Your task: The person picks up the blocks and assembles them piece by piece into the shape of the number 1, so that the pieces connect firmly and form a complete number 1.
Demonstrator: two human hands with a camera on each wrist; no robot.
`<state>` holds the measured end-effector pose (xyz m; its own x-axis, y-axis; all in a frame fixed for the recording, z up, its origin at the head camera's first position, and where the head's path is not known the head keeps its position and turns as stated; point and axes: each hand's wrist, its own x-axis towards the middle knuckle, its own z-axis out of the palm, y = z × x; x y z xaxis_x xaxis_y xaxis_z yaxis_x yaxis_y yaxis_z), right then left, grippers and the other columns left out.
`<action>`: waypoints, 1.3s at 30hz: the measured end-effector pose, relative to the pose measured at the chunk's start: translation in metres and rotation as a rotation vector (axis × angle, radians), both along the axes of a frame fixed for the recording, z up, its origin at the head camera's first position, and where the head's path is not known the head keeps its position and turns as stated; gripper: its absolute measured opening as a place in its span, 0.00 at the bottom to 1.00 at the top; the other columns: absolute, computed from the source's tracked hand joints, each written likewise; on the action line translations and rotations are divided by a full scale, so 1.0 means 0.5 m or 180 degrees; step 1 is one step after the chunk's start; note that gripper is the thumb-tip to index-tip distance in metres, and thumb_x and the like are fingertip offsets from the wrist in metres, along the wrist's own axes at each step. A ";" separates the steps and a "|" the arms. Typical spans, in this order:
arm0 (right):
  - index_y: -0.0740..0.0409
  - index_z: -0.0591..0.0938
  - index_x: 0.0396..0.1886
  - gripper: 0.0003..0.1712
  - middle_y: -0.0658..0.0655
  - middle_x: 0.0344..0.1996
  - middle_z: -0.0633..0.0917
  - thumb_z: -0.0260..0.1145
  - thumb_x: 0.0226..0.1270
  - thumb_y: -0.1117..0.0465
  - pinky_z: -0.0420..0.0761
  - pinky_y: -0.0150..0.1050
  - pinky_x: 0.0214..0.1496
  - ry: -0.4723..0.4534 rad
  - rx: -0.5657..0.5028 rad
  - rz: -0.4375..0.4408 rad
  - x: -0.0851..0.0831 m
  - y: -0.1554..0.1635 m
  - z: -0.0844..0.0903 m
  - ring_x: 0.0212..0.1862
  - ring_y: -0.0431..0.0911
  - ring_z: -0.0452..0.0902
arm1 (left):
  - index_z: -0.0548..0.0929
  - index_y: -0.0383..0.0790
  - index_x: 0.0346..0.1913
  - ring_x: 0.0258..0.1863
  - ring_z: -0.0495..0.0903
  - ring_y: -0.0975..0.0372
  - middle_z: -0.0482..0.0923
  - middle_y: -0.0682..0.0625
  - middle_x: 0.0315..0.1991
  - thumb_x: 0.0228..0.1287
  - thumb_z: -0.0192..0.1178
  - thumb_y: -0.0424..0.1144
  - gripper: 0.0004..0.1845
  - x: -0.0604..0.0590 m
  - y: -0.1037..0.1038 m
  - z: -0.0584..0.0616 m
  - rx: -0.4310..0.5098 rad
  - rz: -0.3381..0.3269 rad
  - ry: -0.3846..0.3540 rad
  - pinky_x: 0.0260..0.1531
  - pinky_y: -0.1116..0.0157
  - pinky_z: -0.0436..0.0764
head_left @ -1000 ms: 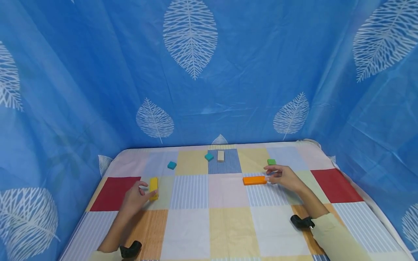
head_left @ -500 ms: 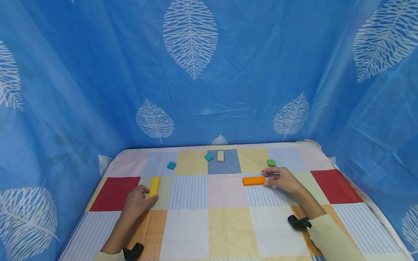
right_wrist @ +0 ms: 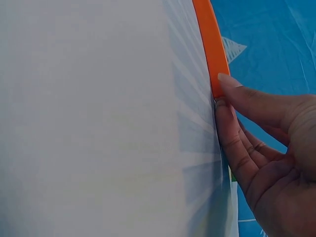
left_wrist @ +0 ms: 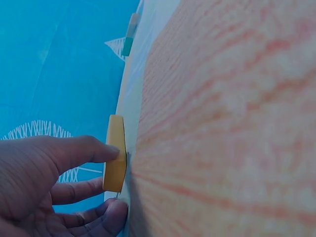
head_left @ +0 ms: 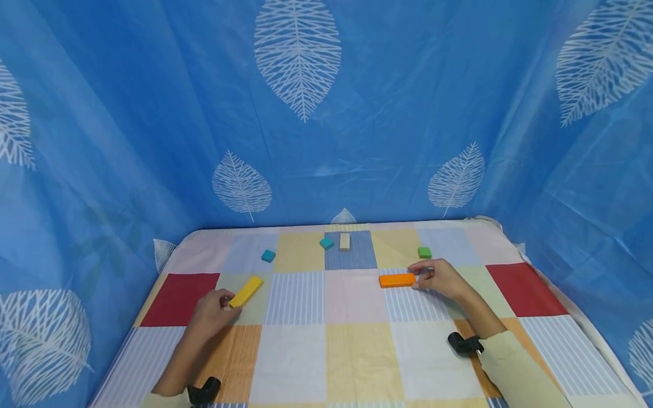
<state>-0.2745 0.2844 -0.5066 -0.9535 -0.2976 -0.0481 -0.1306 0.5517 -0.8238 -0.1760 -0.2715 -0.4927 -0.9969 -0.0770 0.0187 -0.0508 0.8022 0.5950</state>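
- The left hand (head_left: 211,313) pinches the near end of the yellow block (head_left: 246,291) between thumb and fingers; in the left wrist view the thumb lies on the top of the yellow block (left_wrist: 115,160) and the other fingers (left_wrist: 79,190) curl under its end
- The yellow block lies flat on the table (head_left: 357,351), turned diagonal, near the left edge, beside the red square of the cloth
- The right hand (head_left: 441,277) grasps the right end of the orange block (head_left: 397,280); in the right wrist view the fingertips (right_wrist: 229,81) press on the end of the orange block (right_wrist: 210,39) from above and the thumb from below
- The orange block lies flat, with its long side parallel to the far edge of the table, a little right of the middle
- A green cube (head_left: 424,252) stands just behind the right hand, toward the far right corner
- Two teal cubes (head_left: 267,256) (head_left: 326,243) and a beige block (head_left: 344,241) are near the far edge, well apart from both hands
- A black wrist device (head_left: 461,343) sits on the right arm, at the end of a pale sleeve (head_left: 520,371)
- A blue curtain with white leaves (head_left: 298,56) closes the table on three sides
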 end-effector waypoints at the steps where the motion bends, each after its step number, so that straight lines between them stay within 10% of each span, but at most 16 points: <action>1: 0.69 0.84 0.53 0.22 0.63 0.45 0.85 0.76 0.58 0.70 0.83 0.33 0.37 0.0003 0.0012 0.0006 -0.001 0.000 0.002 0.32 0.49 0.78 | 0.82 0.27 0.49 0.36 0.73 0.54 0.74 0.44 0.34 0.51 0.76 0.34 0.23 0.000 0.000 0.001 -0.0011 -0.0007 0.0022 0.32 0.62 0.80; 16: 0.64 0.88 0.46 0.16 0.59 0.41 0.86 0.78 0.57 0.68 0.82 0.33 0.34 0.0133 0.0223 -0.0073 0.028 -0.010 -0.010 0.30 0.47 0.76 | 0.86 0.28 0.44 0.32 0.77 0.58 0.81 0.45 0.35 0.48 0.79 0.32 0.20 0.028 -0.006 -0.008 0.0091 0.0003 0.0015 0.31 0.63 0.84; 39: 0.64 0.87 0.50 0.19 0.60 0.42 0.88 0.78 0.59 0.63 0.85 0.35 0.37 0.0053 0.0121 -0.0357 0.030 0.011 0.027 0.33 0.47 0.84 | 0.91 0.34 0.43 0.31 0.77 0.61 0.80 0.52 0.29 0.45 0.81 0.31 0.18 -0.012 0.065 0.005 0.0379 -0.0306 0.0322 0.33 0.71 0.82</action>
